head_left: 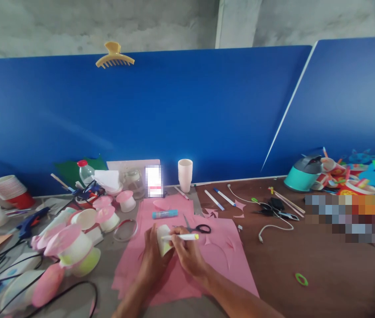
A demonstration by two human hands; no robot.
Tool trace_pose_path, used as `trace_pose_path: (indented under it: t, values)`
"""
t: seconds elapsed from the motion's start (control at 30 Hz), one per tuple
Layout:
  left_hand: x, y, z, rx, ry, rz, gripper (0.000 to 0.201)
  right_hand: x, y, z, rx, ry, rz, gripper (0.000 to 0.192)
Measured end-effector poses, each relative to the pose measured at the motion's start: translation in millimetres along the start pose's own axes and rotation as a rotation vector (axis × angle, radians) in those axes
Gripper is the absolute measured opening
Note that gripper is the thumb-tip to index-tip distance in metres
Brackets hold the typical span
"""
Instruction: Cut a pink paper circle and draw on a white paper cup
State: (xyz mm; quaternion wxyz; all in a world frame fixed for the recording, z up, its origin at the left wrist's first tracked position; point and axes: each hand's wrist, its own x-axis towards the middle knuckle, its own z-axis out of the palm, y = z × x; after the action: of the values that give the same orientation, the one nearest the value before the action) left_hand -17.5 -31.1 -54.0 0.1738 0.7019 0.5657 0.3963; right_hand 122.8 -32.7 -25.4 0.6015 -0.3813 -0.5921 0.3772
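My left hand [154, 251] is wrapped round a small white paper cup [163, 235], tilted above the pink paper sheets [187, 282]. Yellow-green colouring shows on the cup's lower part. In my right hand [187, 252] is a white marker [183, 237] with a yellow end, its tip at the cup's side. Black-handled scissors [203, 229] lie on the pink paper just beyond my right hand. A blue glue stick [165, 213] rests on the paper behind both hands.
Cups with pink paper tops [70, 243] crowd the left, near a blue glue gun [34, 222] and black cables. Stacked white cups [185, 175] stand at the back. Two markers [214, 199], a white cable [278, 226] and a teal container [302, 176] are to the right.
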Motion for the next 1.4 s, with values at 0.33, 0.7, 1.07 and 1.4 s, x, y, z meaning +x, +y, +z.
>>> trace_pose_path:
  t: [0.33,0.7,1.07,1.4]
  values:
    - [-1.7,-4.8,2.7,0.047,0.023,0.054,0.069,-1.7,2.8,4.0,0.084,-0.001,0.084,0.038]
    - [-3.4,-4.2,4.3,0.103,0.068,0.139,0.071,0.4,-2.0,4.1,0.021,0.011,0.033,0.04]
    - [-2.6,-4.6,3.1,0.125,0.057,0.166,0.071,0.0,-0.3,1.8,-0.042,0.016,-0.015,0.039]
    - [-3.1,-1.3,2.5,0.106,0.065,0.13,0.072,-1.7,6.8,1.7,-0.038,0.046,-0.022,0.036]
